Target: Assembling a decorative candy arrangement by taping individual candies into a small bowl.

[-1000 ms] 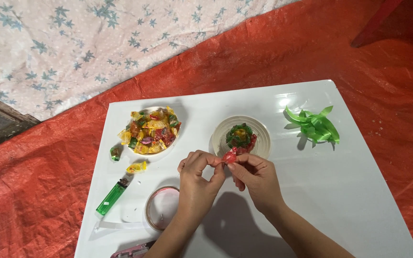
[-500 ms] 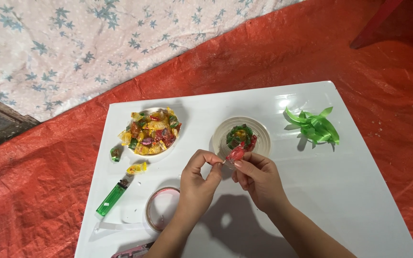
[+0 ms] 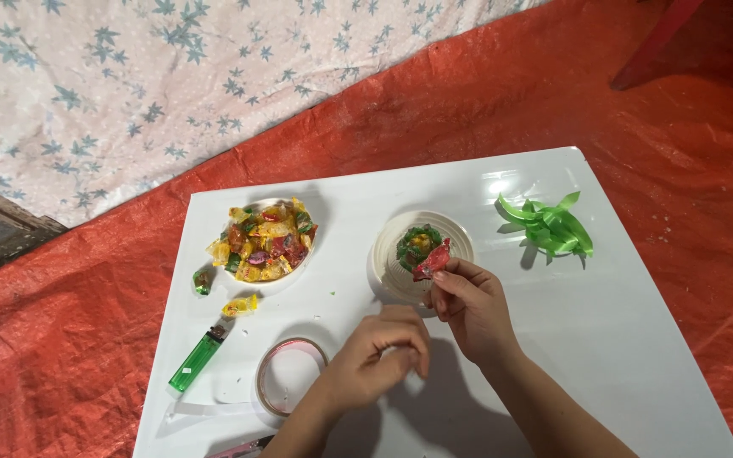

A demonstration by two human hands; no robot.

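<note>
Fingers of the right hand (image 3: 472, 307) pinch a small red-wrapped candy (image 3: 433, 260) just right of the frame's centre, its grip closed on the wrapper's lower end; the candy sits over the near rim of a small white round dish (image 3: 383, 254). Inside that dish lies a ring of green ribbon with a yellow and red middle (image 3: 417, 243). Whether candy and ring touch cannot be told. Lower and to the left, the left hand (image 3: 381, 351) curls loosely above the white square tabletop (image 3: 621, 339), fingertips drawn together in a narrow grip with nothing visible in it. Just left of it lies a roll of clear tape with a pinkish core (image 3: 286, 377). Further left, a green plastic lighter (image 3: 198, 360) lies tilted. A white bowl heaped with yellow, red and green wrapped candies (image 3: 262, 243) stands left of centre, with two loose candies (image 3: 222, 293) beside it. Loose green ribbon strips (image 3: 549, 227) lie near the tabletop's upper right. Orange woven tarpaulin (image 3: 86, 339) surrounds the tabletop, and pale floral cloth (image 3: 129, 76) fills the upper left.
</note>
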